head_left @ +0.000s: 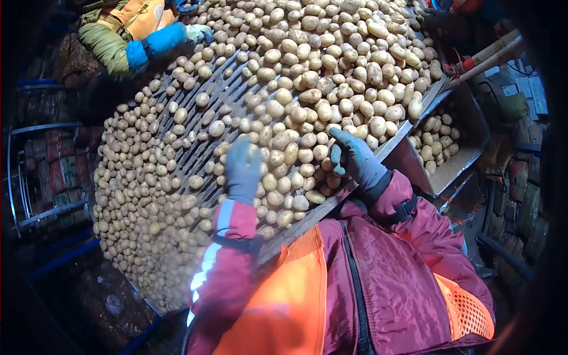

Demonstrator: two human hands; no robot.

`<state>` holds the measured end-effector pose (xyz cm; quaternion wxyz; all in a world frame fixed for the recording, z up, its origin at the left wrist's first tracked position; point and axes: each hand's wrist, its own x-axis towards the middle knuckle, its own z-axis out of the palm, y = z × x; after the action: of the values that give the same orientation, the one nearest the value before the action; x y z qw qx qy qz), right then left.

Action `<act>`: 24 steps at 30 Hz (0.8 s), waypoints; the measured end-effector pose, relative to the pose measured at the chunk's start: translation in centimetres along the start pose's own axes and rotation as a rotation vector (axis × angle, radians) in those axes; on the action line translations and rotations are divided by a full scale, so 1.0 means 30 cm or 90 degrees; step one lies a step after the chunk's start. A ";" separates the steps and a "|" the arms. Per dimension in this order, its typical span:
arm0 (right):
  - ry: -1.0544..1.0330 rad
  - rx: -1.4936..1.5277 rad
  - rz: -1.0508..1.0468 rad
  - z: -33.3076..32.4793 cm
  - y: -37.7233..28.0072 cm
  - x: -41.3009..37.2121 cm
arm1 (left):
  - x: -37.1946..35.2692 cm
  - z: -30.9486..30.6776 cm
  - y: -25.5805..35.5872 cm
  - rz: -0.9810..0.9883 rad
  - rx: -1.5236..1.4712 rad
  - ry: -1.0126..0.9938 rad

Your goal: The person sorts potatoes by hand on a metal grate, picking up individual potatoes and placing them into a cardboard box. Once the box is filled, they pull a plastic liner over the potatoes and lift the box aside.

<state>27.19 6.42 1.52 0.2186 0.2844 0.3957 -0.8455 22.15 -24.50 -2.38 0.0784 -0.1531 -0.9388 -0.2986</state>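
My left hand, in a grey-blue glove, is blurred over the potatoes left of centre. Its fingers look stretched out, pointing away from me, and no potato shows in them. On the right, my right hand wears a similar glove and hovers at the near edge of the pile, close to the wooden board. Its thumb and forefinger are apart, with potatoes right beside the fingertips. Beneath my left hand, dark slats of a sorting grate show between scattered potatoes.
Smaller potatoes lie thick at the left. A bin with potatoes stands beyond the board at right. Wooden poles jut in at upper right. Across the grate, another person's gloved hand touches the pile. A metal rail stands at left.
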 end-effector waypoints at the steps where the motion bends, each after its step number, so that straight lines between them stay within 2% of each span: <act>1: -0.001 -0.001 0.002 0.002 0.005 0.003 | -0.004 -0.055 -0.042 -0.077 0.025 -0.003; 2: -0.001 0.020 0.034 0.002 0.007 0.005 | -0.046 -0.063 -0.142 -0.090 0.132 0.032; 3: 0.000 0.042 0.066 -0.001 0.010 0.005 | -0.057 -0.067 -0.193 -0.091 0.133 0.032; 5: -0.031 0.057 0.087 0.010 0.003 -0.024 | -0.073 -0.055 -0.258 -0.265 0.128 0.053; 6: -0.030 0.054 0.073 0.034 -0.011 -0.050 | -0.073 -0.013 -0.285 -0.207 0.168 0.050; 7: -0.032 0.050 0.060 0.055 -0.014 -0.061 | -0.028 -0.012 -0.174 -0.278 0.184 -0.027; 8: -0.082 0.037 0.060 0.026 0.000 -0.051 | 0.001 0.006 -0.077 -0.236 0.256 -0.008; 9: -0.064 0.013 0.040 0.035 0.009 -0.053 | 0.003 0.073 -0.087 -0.182 0.287 0.046; 10: -0.066 -0.010 0.043 0.038 0.014 -0.058 | 0.008 0.106 -0.047 -0.132 0.371 0.027; 11: -0.068 -0.034 0.046 0.041 0.016 -0.064 | 0.024 0.146 -0.003 -0.071 0.235 0.110; 12: -0.080 -0.058 0.046 0.050 0.012 -0.067 | 0.029 0.196 0.033 -0.094 0.248 0.087; 13: -0.118 -0.067 0.021 0.058 0.011 -0.076 | 0.041 0.230 0.051 -0.059 0.186 0.000; 14: -0.144 -0.085 0.006 0.051 0.024 -0.068 | 0.054 0.220 0.138 -0.085 0.113 0.031; 17: -0.156 -0.135 -0.013 0.106 0.028 -0.084 | 0.043 0.157 0.208 -0.123 -0.143 -0.007; 19: -0.148 -0.165 -0.010 0.140 0.049 -0.085 | -0.015 0.077 0.206 -0.082 -0.198 -0.026; 21: -0.212 -0.218 0.013 0.150 0.079 -0.065 | -0.130 0.031 0.101 -0.051 -0.064 0.030; 22: -0.238 -0.174 0.061 0.193 0.081 -0.083 | -0.179 -0.051 0.057 -0.106 -0.032 0.035; 23: -0.243 -0.177 0.067 0.202 0.102 -0.077 | -0.257 -0.114 -0.031 -0.106 0.082 0.071; 24: -0.266 -0.255 0.032 0.208 0.130 -0.065 | -0.317 -0.205 -0.099 -0.170 0.099 0.084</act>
<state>29.03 -0.56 3.95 0.3679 0.0651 0.4942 -0.7850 30.46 -32.70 -1.26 0.1108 -0.0005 -0.9638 -0.2423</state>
